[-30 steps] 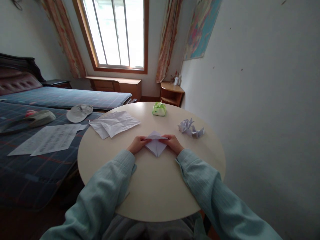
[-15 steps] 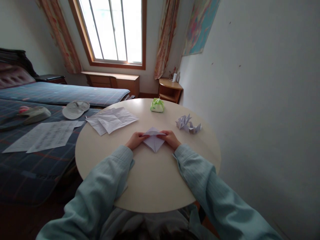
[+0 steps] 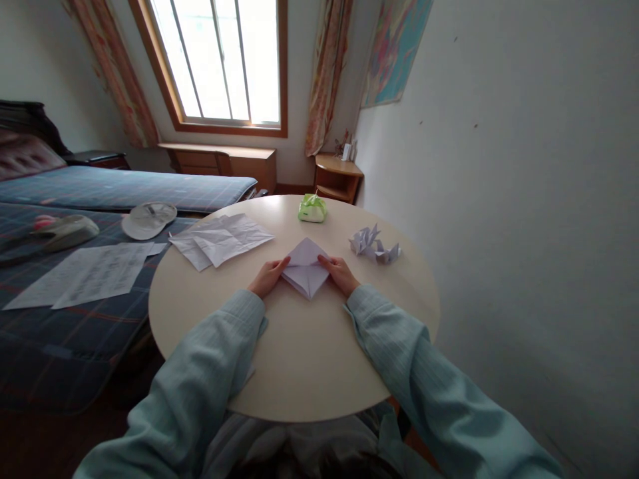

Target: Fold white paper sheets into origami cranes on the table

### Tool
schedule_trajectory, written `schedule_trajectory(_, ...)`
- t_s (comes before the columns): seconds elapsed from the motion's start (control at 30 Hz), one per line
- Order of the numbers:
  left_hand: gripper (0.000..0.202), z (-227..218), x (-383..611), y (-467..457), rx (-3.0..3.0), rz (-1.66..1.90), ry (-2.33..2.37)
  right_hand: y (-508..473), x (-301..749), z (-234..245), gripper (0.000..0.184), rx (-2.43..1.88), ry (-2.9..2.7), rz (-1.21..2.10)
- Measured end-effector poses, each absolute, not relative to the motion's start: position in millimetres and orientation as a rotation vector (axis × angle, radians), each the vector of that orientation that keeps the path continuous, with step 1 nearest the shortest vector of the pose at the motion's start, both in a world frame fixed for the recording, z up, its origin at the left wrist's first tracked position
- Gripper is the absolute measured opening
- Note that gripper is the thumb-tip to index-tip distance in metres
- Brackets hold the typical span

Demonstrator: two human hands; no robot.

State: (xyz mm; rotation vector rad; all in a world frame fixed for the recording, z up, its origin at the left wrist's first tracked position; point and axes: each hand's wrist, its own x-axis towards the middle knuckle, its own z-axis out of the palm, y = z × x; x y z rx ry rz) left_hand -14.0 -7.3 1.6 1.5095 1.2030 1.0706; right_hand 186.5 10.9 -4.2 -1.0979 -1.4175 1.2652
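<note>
A folded sheet of white paper point(image 3: 307, 274), diamond-shaped with a crease across its middle, lies before me on the round table point(image 3: 309, 352). At its left corner my left hand point(image 3: 268, 277) is closed, thumb on top of the paper. The right corner is pinched in my right hand point(image 3: 340, 273), also thumb uppermost. The fingers beneath are partly hidden. Farther right on the table stand several small folded paper shapes point(image 3: 368, 241).
Creased white sheets point(image 3: 229, 239) lie at the table's left. A green tissue pack point(image 3: 312, 209) stands at the far edge. Printed sheets point(image 3: 94, 269) and a light cap point(image 3: 148, 220) lie on the bed point(image 3: 74, 332) to the left. A wall point(image 3: 524, 233) borders the right.
The paper's upper part, earlier foreshortened and raised, is now spread out into a fuller diamond. Both thumbs have shifted onto its upper face near the side corners.
</note>
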Motion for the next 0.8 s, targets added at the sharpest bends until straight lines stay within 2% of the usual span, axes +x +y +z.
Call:
schedule_trajectory(0.17,0.061,3.0,-12.2,-8.7,1.428,1.092,1.15,10.8,187.7,-4.2,0.049,-1.073,-1.401,1.241)
schedule_trajectory(0.4,0.047,0.7,-14.3,-5.3,1.233,1.209,1.073,8.3,185.8,2.1,0.044,-1.022,-1.347,1.263)
schedule_trajectory(0.8,0.039,0.8,-14.7,-4.3,1.109,1.269,1.023,11.1,186.7,-1.0,0.038,-1.005,-1.303,1.27)
